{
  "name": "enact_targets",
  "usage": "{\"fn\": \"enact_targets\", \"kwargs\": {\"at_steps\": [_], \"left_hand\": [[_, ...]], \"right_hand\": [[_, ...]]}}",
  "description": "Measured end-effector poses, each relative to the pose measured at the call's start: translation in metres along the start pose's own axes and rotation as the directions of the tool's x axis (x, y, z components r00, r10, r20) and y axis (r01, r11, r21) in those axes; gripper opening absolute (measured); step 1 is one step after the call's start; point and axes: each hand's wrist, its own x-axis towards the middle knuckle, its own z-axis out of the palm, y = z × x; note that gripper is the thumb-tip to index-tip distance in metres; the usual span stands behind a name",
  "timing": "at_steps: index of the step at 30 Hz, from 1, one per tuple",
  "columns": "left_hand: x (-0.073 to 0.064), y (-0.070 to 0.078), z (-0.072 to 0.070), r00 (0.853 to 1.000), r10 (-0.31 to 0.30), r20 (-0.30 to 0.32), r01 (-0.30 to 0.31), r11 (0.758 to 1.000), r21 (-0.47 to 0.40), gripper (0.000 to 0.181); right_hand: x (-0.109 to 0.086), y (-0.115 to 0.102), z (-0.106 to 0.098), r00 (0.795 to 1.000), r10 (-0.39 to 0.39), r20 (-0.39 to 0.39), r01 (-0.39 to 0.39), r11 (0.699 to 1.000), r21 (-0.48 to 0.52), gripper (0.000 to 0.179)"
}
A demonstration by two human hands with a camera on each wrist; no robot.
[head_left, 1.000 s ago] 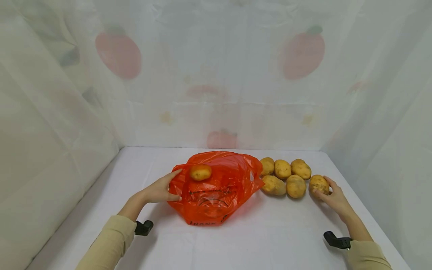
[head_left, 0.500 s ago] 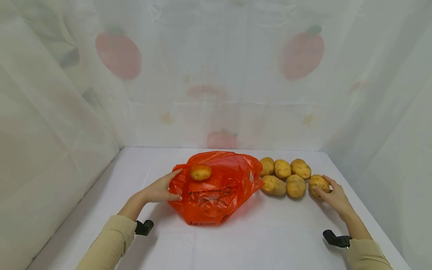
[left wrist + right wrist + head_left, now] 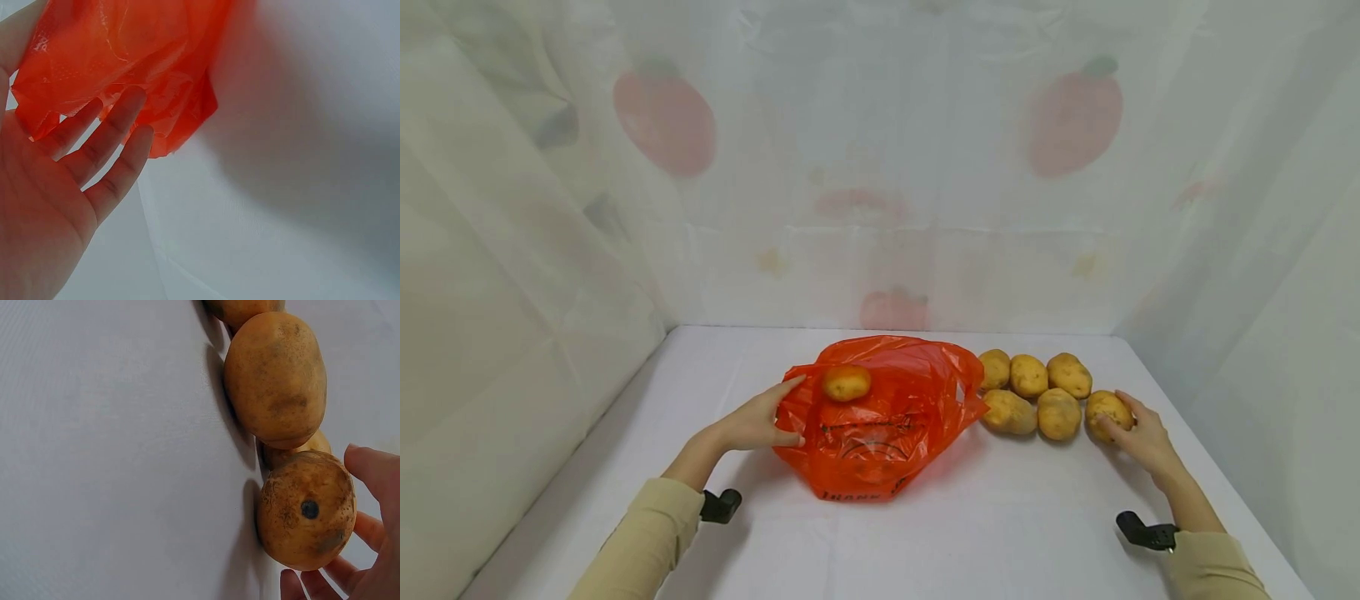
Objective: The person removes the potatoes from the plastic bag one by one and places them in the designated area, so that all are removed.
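A red plastic bag (image 3: 880,467) with black print lies spread out in the middle of the table. One potato (image 3: 847,383) rests within its red folds, near the left side. My left hand (image 3: 756,421) is at the bag's left edge, thumb and fingers spread apart and touching the plastic. In the left wrist view several fingers (image 3: 112,140) extend loosely beside the red film. Over on the right, my right hand (image 3: 1150,442) holds the rightmost potato (image 3: 1107,414), thumb on the near side and fingers round the far side. A dark spot shows on that potato (image 3: 306,509) in the right wrist view.
Several more potatoes (image 3: 1058,414) lie in two close rows between the bag and my right hand. The bag's right edge reaches the leftmost ones. White sheeting (image 3: 880,167) with faded fruit prints encloses the white table (image 3: 962,533) at the back and sides.
My right hand has shifted very slightly to the left while staying at the same potato. The left hand, the bag and the other potatoes look unchanged.
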Motion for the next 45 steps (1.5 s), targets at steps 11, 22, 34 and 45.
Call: {"fn": "enact_targets", "kwargs": {"at_steps": [11, 22, 34, 45], "left_hand": [[-0.001, 0.001, 0.0, 1.0, -0.008, 0.003, 0.008, 1.0, -0.01, 0.093], [-0.001, 0.001, 0.0, 1.0, -0.013, 0.002, 0.013, 1.0, -0.016, 0.093], [-0.001, 0.001, 0.0, 1.0, -0.009, 0.003, 0.009, 1.0, -0.015, 0.093], [-0.001, 0.001, -0.001, 1.0, -0.019, 0.001, 0.019, 1.0, -0.014, 0.093]], "right_hand": [[-0.001, -0.001, -0.001, 0.997, 0.067, 0.024, -0.068, 0.997, 0.039, 0.08], [-0.006, -0.006, -0.005, 0.997, -0.043, -0.069, 0.042, 0.999, -0.009, 0.073], [-0.005, -0.032, -0.012, 0.959, -0.228, -0.167, 0.216, 0.973, -0.085, 0.057], [-0.004, -0.069, -0.003, 0.917, -0.345, -0.201, 0.338, 0.939, -0.07, 0.047]]}}
